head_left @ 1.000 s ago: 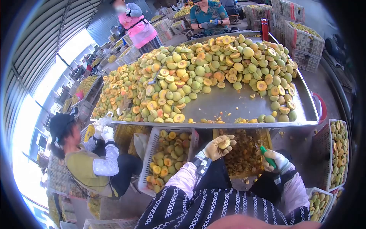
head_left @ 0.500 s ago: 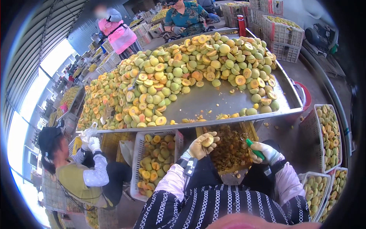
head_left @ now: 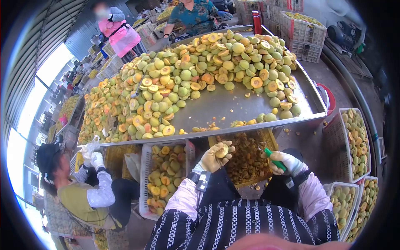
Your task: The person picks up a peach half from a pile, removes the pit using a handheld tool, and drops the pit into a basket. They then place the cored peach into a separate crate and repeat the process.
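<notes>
My left hand (head_left: 213, 157), in a yellowish work glove, is closed around a pale peach half (head_left: 221, 151). In my right hand (head_left: 287, 162), in a whitish glove, is a green-handled tool (head_left: 276, 160). Its thin metal end points up and left, too small to make out clearly. Both hands are apart, above and at the sides of a yellow crate (head_left: 246, 182) of brown pits and scraps. Beyond them a metal table (head_left: 208, 112) bears a big heap of halved peaches (head_left: 166, 83).
A white crate of peach halves (head_left: 143, 183) stands left of my legs. More filled crates (head_left: 341, 150) are at the right. A co-worker (head_left: 83, 187) sits at the left; two other people are behind the table. A red bottle (head_left: 256, 22) stands at the table's far edge.
The whole view has shifted slightly, so most things sit a little further left and up. My hands keep their holds. The person behind the table has moved an arm.
</notes>
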